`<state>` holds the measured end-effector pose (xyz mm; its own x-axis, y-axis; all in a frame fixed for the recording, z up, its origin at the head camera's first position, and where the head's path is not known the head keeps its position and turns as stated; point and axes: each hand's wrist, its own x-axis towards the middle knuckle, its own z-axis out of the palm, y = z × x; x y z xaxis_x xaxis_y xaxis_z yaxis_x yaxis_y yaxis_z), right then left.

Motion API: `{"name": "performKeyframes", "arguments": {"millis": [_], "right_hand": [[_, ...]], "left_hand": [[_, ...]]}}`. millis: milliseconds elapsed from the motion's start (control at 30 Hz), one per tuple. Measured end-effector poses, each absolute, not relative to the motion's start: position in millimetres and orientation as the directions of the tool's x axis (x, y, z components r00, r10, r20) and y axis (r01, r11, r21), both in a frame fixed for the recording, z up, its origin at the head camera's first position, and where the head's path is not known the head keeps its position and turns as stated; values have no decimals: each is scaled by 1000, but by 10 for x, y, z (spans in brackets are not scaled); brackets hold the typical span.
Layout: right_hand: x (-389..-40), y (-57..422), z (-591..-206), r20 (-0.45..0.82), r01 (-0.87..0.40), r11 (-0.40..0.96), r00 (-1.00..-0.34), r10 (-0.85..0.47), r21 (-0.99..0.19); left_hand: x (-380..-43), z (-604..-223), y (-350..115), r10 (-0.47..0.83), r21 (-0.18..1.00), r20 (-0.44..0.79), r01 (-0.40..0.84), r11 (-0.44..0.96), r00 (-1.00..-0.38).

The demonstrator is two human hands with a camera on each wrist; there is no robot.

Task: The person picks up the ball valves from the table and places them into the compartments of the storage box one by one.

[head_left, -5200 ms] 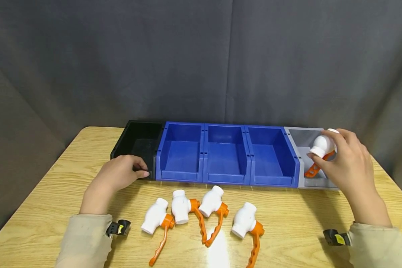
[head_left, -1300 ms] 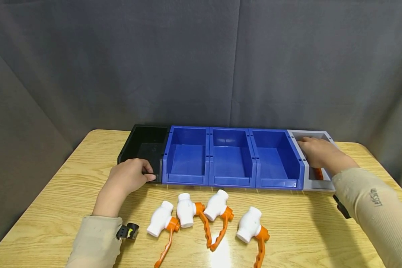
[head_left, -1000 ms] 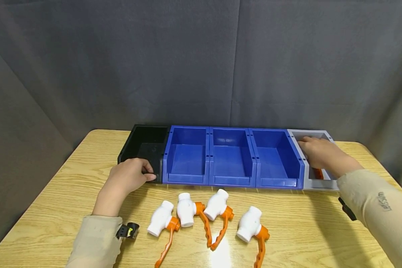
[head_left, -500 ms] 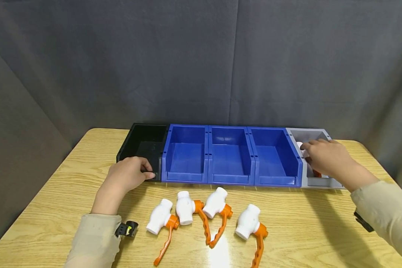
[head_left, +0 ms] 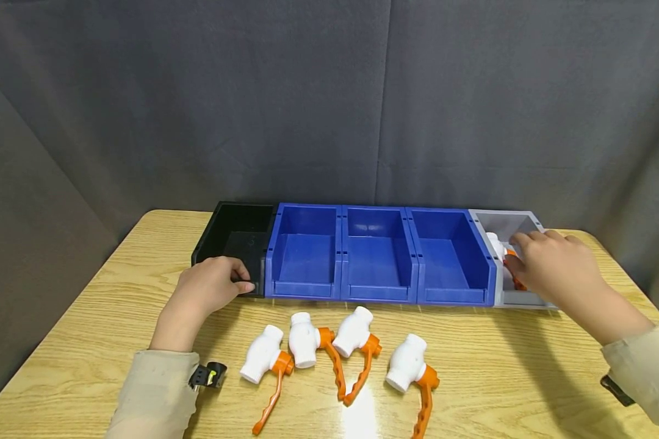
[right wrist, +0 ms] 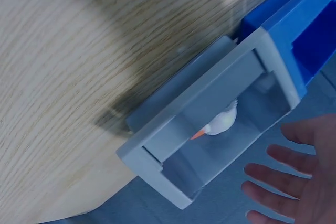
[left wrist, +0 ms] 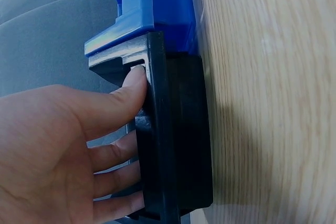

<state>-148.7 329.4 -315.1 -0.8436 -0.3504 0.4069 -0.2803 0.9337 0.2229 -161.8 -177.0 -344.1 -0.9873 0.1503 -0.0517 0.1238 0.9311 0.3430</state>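
Note:
My left hand (head_left: 211,285) holds the front lip of the black bin (head_left: 244,244); in the left wrist view the thumb (left wrist: 134,90) lies on the lip and the other fingers reach over the rim. At the far right, a white ball valve (head_left: 494,244) with an orange handle lies inside the grey bin (head_left: 506,219). Above that bin's right side hovers my right hand (head_left: 554,262), holding nothing. The right wrist view shows its fingers (right wrist: 275,177) spread apart from the grey bin, where the ball valve (right wrist: 224,120) is partly hidden by the front wall.
Several white ball valves, such as the leftmost one (head_left: 262,353) and the rightmost one (head_left: 406,364), lie on the wooden table (head_left: 115,292) in front. Three blue bins (head_left: 376,294) stand between the black and grey ones. A dark curtain (head_left: 329,103) hangs behind.
My right hand lowered the ball valve into the grey bin, let go of it, then rose and drew back to the right. The left hand keeps its hold on the black bin.

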Motion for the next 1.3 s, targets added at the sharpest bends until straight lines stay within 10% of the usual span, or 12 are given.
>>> {"name": "performKeyframes", "arguments": {"millis": [467,1300], "right_hand": [[-1148,3081,-3114,488,-417,868,-718,-497,270],[-760,2565,-3165,395,-520,834,-738,-547,183]], "left_hand": [[-1622,-3437,-1768,157,338,-53,130,932,-986],[-1613,-3433,-1763,158,338,-62,128,932,-986]]}}
